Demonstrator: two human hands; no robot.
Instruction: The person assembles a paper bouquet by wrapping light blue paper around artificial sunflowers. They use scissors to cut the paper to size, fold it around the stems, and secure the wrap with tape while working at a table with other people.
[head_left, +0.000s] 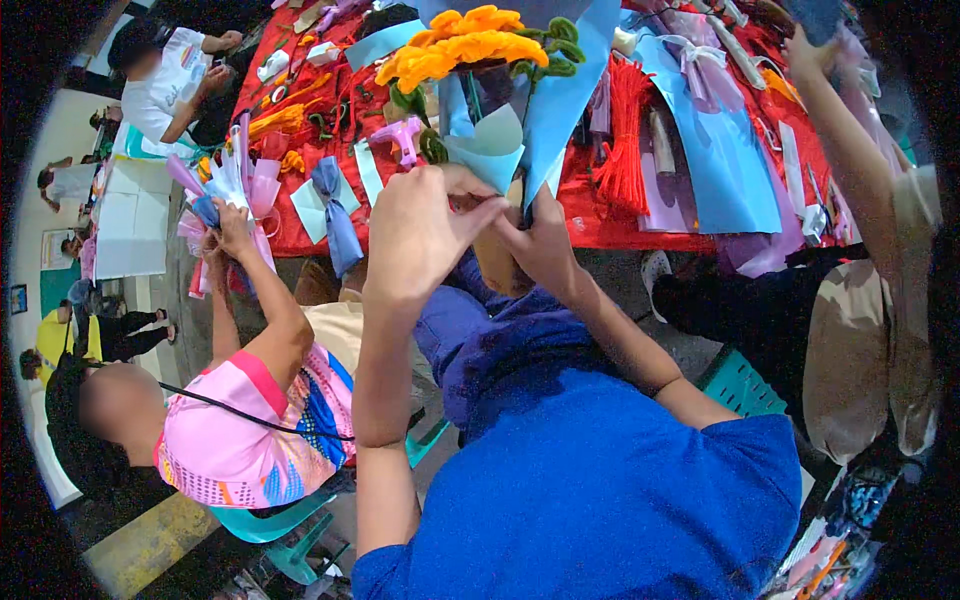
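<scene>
An orange fuzzy flower [450, 48] with green fuzzy leaves [562, 48] stands at the table edge in front of me, with light blue wrapping paper [572, 95] behind it. A paler blue sheet [490, 150] folds around the front of its stem. My left hand [425, 220] is closed, thumb and fingers pinching the lower edge of this sheet. From the right, my right hand [545, 240] grips the bouquet's narrow base, its thumb near my left fingertips. Between and below the hands shows a tan piece [497, 262] whose kind I cannot make out.
A pink glue gun [402, 138] and a blue ribbon bow [335, 215] lie left on the red-covered table [600, 240]. Red pipe cleaners [625, 140] and blue paper [730, 170] lie right. A neighbour's hands [232, 235] hold another bouquet; another person's arm [850, 150] reaches in at right.
</scene>
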